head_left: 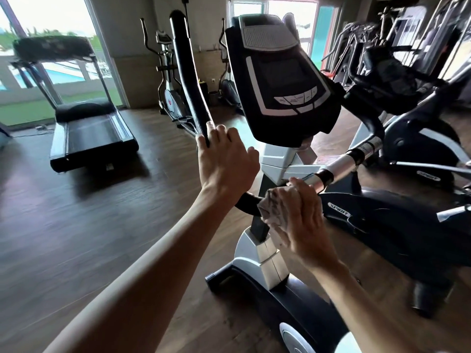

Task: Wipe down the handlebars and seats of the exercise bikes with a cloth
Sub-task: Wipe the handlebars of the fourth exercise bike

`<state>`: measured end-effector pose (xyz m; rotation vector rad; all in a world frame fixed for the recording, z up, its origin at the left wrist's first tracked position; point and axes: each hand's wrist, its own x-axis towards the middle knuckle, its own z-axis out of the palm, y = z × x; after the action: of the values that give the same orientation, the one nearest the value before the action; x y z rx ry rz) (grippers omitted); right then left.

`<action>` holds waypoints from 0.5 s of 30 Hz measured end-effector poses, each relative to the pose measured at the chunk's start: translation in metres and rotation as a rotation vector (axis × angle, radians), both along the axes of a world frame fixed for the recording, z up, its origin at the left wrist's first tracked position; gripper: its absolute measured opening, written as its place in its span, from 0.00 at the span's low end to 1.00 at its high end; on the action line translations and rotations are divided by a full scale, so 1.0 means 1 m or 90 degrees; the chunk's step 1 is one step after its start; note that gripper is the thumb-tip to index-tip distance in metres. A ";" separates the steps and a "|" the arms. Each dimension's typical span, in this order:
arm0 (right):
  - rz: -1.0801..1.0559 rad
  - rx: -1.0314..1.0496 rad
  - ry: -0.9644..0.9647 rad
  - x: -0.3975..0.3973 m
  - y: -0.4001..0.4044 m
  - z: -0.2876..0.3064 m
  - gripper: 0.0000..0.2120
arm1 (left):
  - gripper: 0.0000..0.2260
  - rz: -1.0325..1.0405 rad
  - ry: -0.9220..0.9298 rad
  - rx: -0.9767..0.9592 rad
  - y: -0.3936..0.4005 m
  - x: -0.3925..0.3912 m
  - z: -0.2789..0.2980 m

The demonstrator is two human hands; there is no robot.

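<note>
An exercise bike stands right in front of me, its black console [277, 72] tilted toward the camera. My left hand [224, 159] grips the lower end of the tall black left handlebar [186, 67], fingers curled round it. My right hand [298, 215] holds a light crumpled cloth [270, 210] and presses it against the low curved black handlebar section [246, 202] beside the white column [265, 253]. The seat of this bike is out of view.
A treadmill [89, 128] stands at the left by the window. Two elliptical trainers [170, 93] stand at the back. Another black bike [397, 220] marked SPIRIT stands close on the right, with weight machines [413, 34] behind. The floor [76, 225] is dark wood.
</note>
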<state>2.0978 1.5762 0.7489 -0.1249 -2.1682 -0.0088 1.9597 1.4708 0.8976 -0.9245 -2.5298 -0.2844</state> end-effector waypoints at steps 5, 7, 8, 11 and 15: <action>0.112 -0.184 -0.054 0.015 0.013 0.008 0.29 | 0.26 0.003 0.002 0.003 0.000 0.000 0.000; 0.162 -0.223 -0.053 0.018 0.017 0.014 0.28 | 0.25 -0.004 0.003 0.009 -0.001 -0.001 -0.001; 0.165 -0.223 -0.037 0.019 0.025 0.016 0.26 | 0.25 -0.007 0.002 0.014 -0.002 -0.001 -0.001; 0.078 -0.400 0.051 0.023 0.059 0.027 0.27 | 0.25 0.002 0.001 0.007 0.001 -0.001 -0.001; -0.022 -0.407 0.000 0.006 0.066 0.054 0.28 | 0.26 0.022 0.010 -0.011 0.005 -0.001 0.000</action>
<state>2.1035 1.6424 0.8024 -0.5231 -2.0964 0.6649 1.9589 1.4761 0.8973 -0.8857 -2.5353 -0.2436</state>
